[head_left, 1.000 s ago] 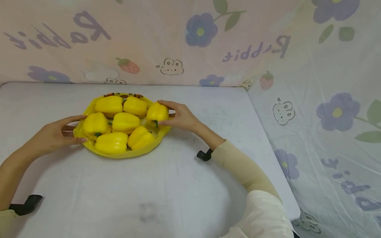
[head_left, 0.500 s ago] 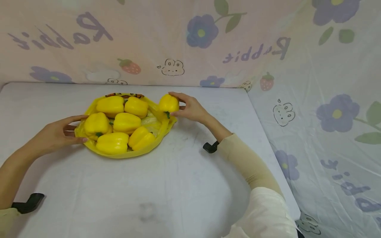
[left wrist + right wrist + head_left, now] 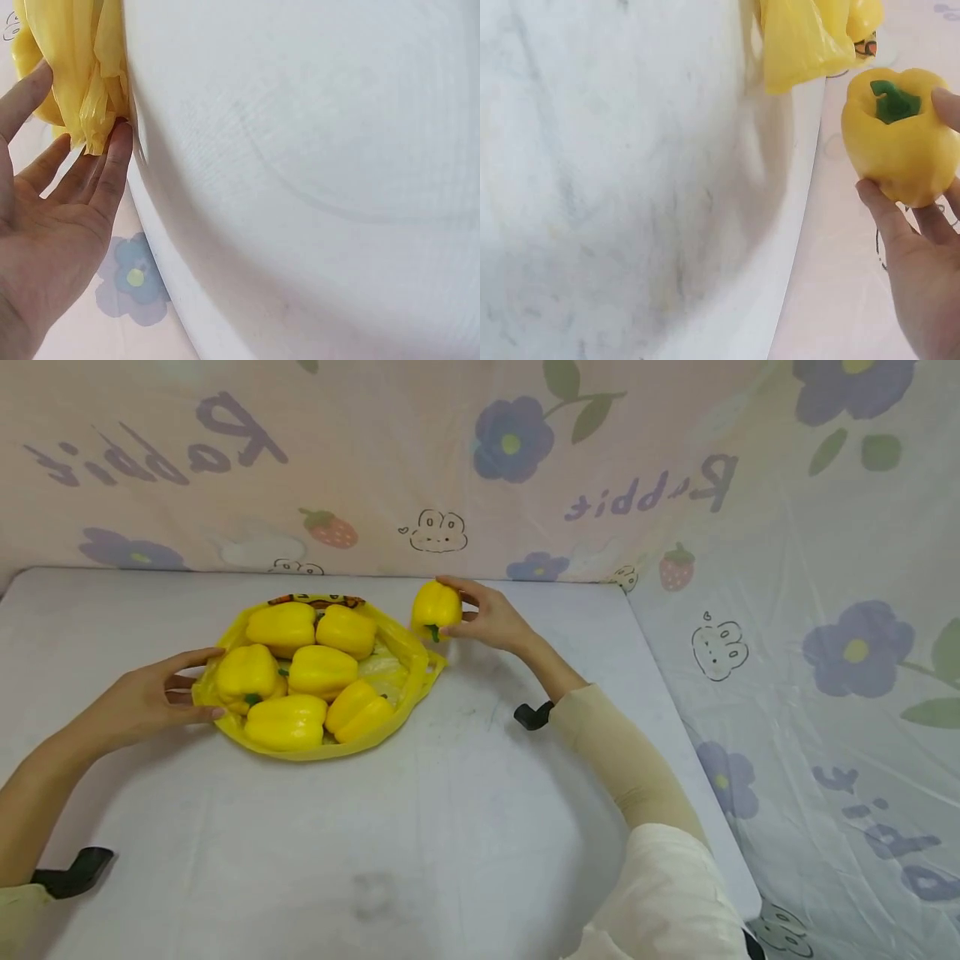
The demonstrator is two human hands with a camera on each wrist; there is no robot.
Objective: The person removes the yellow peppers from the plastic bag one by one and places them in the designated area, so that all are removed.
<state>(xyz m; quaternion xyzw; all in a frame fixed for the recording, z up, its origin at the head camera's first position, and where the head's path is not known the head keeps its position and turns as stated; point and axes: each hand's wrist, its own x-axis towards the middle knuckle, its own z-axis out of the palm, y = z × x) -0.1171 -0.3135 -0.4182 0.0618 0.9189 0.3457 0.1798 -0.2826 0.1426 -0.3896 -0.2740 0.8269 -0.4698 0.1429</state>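
Note:
A yellow plastic bag (image 3: 387, 672), spread wide at the top, holds several yellow bell peppers (image 3: 322, 672) left of centre on the table. My right hand (image 3: 491, 617) pinches another yellow bell pepper (image 3: 437, 608) between thumb and fingers, past the bag's right rim. In the right wrist view this bell pepper (image 3: 900, 157) shows its green stem, with fingertips under it. At the bag's left end rests my left hand (image 3: 142, 697), thumb and fingers spread along the rim. The left wrist view shows its fairly straight fingers (image 3: 111, 176) touching the gathered plastic (image 3: 86, 75).
A white-covered table (image 3: 420, 827) lies beneath, its right edge running down toward the front. Behind and to the right hangs a printed curtain (image 3: 375, 452) with flowers, strawberries and rabbits. A black wrist mount (image 3: 532, 716) sits at the right wrist, another black mount (image 3: 75, 872) at the left.
My right hand has lifted the bell pepper out of the bag's right side and carried it right and away from me. The left hand has stayed at the bag's left end.

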